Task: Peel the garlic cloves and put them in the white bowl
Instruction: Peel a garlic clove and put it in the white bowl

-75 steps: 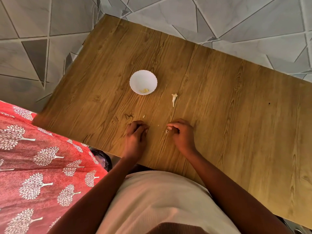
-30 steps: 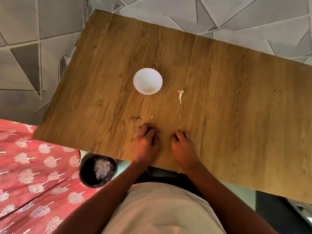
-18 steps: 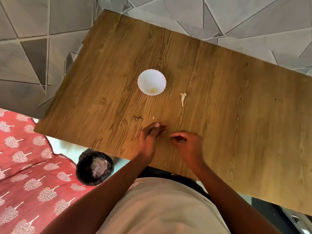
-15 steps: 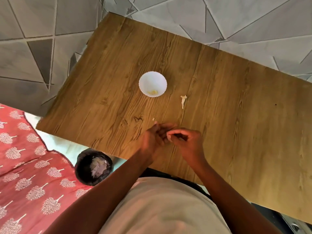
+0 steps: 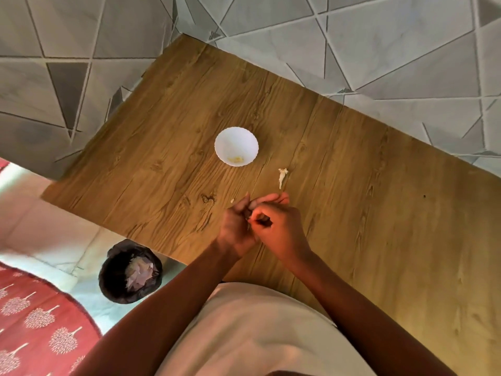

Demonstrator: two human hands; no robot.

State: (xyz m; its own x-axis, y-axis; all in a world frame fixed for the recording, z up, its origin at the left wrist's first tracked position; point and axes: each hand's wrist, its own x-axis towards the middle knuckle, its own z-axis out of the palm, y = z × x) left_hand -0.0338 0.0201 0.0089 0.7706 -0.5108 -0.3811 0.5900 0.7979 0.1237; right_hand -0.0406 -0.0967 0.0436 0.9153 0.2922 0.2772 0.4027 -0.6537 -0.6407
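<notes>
- Grey tiles cut into triangles cover the floor around a wood-grain laminate table [image 5: 352, 213], and the small round white bowl [image 5: 236, 146] with a scalloped rim makes the handiest landmark on it.
- Something pale yellow, likely peeled garlic, lies in the bottom of the white bowl.
- Just right of the bowl and a little nearer the person lies a dry whitish garlic stalk [image 5: 282, 177].
- Nearer the person than the bowl, both hands meet above the table, touching each other.
- Left hand [image 5: 238, 223] has its fingers curled around something small; whatever it is stays hidden, though a garlic clove is my guess.
- Right hand [image 5: 276, 226] has its thumb and fingers pinched narrow at that same spot, apparently picking at skin.
- By my judgement a clove is light, firm and slippery once bare, its skin papery and brittle; hold the body and pull from the tip.
- Well left of the bowl, down on the floor, stands 1 black-lined bin [image 5: 130, 271] with pale scraps inside.
</notes>
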